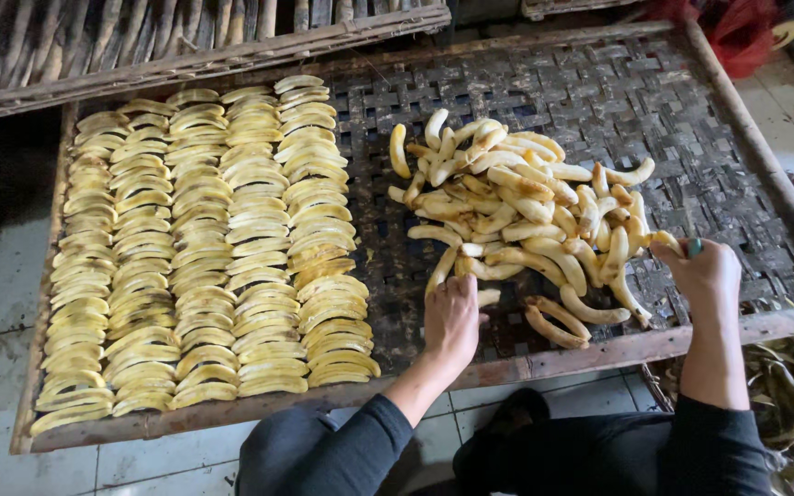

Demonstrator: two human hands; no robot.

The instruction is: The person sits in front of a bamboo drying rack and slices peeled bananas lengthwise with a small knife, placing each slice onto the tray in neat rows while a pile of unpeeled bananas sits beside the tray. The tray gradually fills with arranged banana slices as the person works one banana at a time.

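- The left hand (452, 317) has its grip curled over pale yellow peeled bananas (470, 268) at the near edge of the loose heap; whether the fingers have clenched one cannot be told.
- The right hand (705, 273) has its grip grasping a peeled banana (665, 239) at the heap's right edge.
- The loose heap of peeled yellow bananas (526, 216) lies between and just beyond both grips, on a dark woven bamboo drying tray (691, 138) with a wooden frame.
- Well to the left of the left grip, neat rows of flat banana pieces (204, 257) fill the tray.
- Greenish banana peels (788, 386) lie below the right grip, off the tray.
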